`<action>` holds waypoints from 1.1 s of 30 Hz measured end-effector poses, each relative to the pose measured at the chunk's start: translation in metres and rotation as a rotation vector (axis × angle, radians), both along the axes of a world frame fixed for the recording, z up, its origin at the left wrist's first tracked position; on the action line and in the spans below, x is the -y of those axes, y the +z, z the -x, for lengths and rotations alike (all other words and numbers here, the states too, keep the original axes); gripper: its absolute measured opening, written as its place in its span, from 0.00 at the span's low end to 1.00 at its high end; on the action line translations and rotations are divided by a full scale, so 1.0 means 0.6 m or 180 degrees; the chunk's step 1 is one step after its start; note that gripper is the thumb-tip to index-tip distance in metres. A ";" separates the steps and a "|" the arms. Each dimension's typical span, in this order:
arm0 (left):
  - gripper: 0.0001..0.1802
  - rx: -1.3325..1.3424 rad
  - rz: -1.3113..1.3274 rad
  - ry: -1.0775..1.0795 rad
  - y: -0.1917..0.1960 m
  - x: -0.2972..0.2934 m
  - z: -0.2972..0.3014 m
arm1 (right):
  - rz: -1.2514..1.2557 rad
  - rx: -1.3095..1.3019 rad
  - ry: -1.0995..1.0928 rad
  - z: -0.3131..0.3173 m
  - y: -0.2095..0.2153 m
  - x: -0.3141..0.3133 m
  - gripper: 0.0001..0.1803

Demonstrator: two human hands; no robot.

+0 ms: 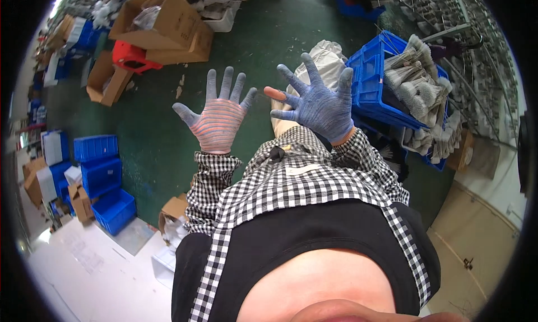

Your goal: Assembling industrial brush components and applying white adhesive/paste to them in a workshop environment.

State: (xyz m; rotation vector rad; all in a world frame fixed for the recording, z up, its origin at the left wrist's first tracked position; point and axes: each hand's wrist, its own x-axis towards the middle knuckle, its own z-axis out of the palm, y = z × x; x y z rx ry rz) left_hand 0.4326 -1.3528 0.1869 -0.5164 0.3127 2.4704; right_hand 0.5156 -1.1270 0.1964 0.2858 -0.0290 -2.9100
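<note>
Right of the wide-spread, empty right hand [320, 105] stood a blue crate [367, 70] of pale bundles [417, 87], the left hand [218, 117] equally wide and empty, presumably between steps, any grasp needing a rightward reach.

green floor [157, 115], scuffed | white wall [503, 179], right | bright light [59, 1], left

orange-striped grey glove [219, 124], blue glove [325, 109], both worn, spread wide
</note>
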 end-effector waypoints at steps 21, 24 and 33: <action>0.11 -0.1015 0.1530 -0.2350 -0.029 -0.098 -0.091 | -0.0198 0.0531 -0.0345 -0.104 0.011 -0.021 0.43; 0.09 -0.1540 0.2143 -0.2162 -0.038 -0.111 -0.088 | -0.0152 0.0583 -0.0469 -0.107 0.013 -0.021 0.41; 0.10 -0.1601 0.1668 -0.2331 -0.059 -0.140 -0.024 | -0.1118 0.0819 -0.1422 -0.115 0.028 0.019 0.41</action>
